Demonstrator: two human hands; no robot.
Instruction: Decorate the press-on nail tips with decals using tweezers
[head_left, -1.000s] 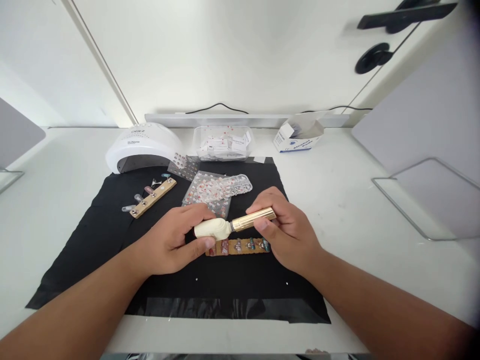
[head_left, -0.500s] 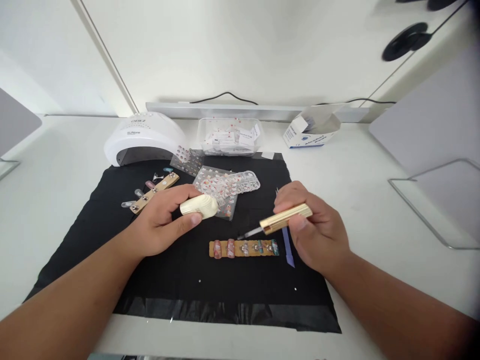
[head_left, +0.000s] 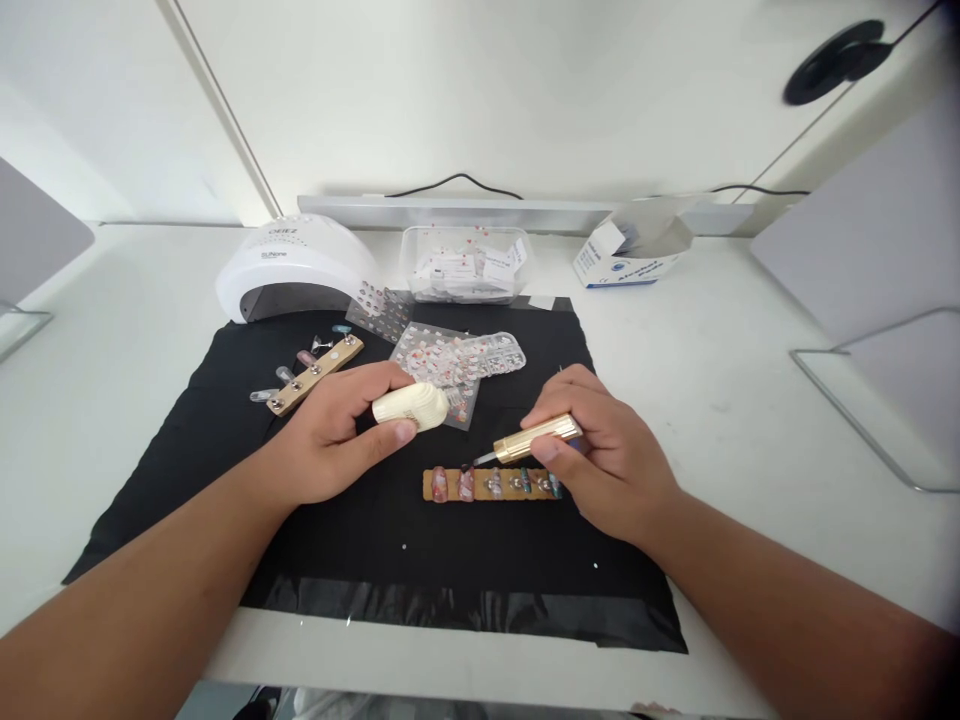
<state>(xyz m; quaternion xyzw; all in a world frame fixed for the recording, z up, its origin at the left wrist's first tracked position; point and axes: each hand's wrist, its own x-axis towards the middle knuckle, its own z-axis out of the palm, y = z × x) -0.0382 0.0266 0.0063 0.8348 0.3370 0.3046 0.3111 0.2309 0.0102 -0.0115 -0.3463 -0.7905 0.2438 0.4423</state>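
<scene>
Your left hand [head_left: 337, 450] wraps its fingers around a ribbed cream bottle [head_left: 411, 407] above the matte black mat [head_left: 225, 440]. Your right hand [head_left: 600, 460] pinches a fluted gold brush handle [head_left: 536, 438], its thin tip just over the wooden strip of glossy nail tips [head_left: 491, 485].

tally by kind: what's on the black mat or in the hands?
Wooden nail strips: 2, one under the brush, one at rear left
Sticker sheets: 3
Cream bottle: 1, left hand
Gold brush cap: 1, right hand
Total: 7
</scene>
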